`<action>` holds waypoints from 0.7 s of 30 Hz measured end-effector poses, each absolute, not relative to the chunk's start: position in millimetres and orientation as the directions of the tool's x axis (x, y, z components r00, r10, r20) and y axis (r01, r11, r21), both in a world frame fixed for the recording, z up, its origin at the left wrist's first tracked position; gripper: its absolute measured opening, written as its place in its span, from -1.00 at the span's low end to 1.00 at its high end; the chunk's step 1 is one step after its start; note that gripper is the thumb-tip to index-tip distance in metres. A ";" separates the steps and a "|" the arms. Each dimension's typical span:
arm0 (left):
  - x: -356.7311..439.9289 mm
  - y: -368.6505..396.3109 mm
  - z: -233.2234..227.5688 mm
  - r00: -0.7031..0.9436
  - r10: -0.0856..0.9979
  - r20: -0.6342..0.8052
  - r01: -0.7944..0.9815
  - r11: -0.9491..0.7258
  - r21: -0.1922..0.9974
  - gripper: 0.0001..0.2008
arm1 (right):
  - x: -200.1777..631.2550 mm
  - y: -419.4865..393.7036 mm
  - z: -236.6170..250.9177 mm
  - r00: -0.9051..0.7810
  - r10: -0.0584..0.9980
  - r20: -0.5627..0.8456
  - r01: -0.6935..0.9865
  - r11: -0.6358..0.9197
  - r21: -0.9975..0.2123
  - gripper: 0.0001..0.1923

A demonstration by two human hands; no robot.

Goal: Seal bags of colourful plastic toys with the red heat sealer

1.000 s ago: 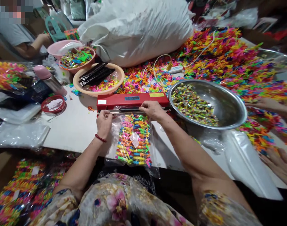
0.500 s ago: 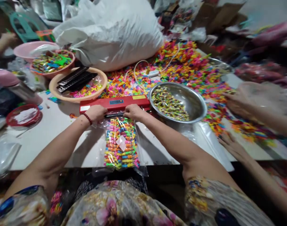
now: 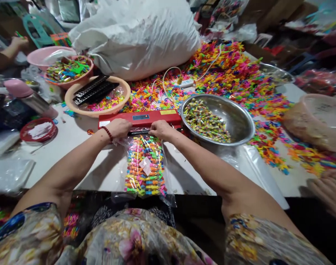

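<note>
White table; teal plastic chair

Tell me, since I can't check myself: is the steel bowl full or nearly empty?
Partly filled. The steel bowl holds wrapped pieces on its left side; its right inner wall is bare.
</note>
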State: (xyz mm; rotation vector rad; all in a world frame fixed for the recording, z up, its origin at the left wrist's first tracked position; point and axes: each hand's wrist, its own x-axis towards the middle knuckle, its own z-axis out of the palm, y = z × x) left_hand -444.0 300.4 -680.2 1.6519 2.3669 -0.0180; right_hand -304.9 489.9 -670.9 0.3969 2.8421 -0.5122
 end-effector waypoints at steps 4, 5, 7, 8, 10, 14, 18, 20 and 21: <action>-439.3 303.9 -679.2 -0.374 0.899 -0.226 0.908 0.405 0.108 -0.69 | -305.0 489.3 -669.9 -0.937 0.226 -0.268 0.306 0.899 -0.314 -0.90; -438.4 304.1 -679.5 -0.385 0.893 -0.232 0.902 0.418 0.111 -0.68 | -304.9 488.8 -669.3 -0.933 0.233 -0.273 0.315 0.897 -0.309 -0.90; -436.5 303.4 -680.5 -0.415 0.880 -0.231 0.885 0.450 0.124 -0.68 | -304.8 487.6 -667.9 -0.926 0.249 -0.284 0.332 0.894 -0.301 -0.88; -435.4 302.8 -681.1 -0.436 0.873 -0.220 0.873 0.469 0.133 -0.67 | -304.6 487.1 -667.1 -0.923 0.253 -0.289 0.338 0.893 -0.299 -0.88; -433.0 302.1 -682.4 -0.485 0.854 -0.189 0.846 0.513 0.145 -0.66 | -304.3 486.4 -665.6 -0.919 0.256 -0.300 0.345 0.891 -0.295 -0.88; -431.6 304.5 -684.3 -0.497 0.850 -0.176 0.847 0.519 0.117 -0.59 | -303.5 486.1 -663.5 -0.912 0.259 -0.318 0.353 0.891 -0.285 -0.86; -436.2 306.9 -684.4 -0.402 0.889 -0.220 0.901 0.426 0.077 -0.63 | -302.3 484.5 -661.4 -0.909 0.252 -0.331 0.353 0.888 -0.293 -0.85; -437.8 306.9 -684.8 -0.414 0.885 -0.212 0.896 0.437 0.073 -0.68 | -301.7 483.5 -660.2 -0.909 0.257 -0.329 0.356 0.888 -0.290 -0.85; -438.1 307.0 -685.1 -0.437 0.876 -0.203 0.885 0.459 0.074 -0.68 | -301.5 483.2 -659.7 -0.909 0.258 -0.326 0.355 0.890 -0.286 -0.84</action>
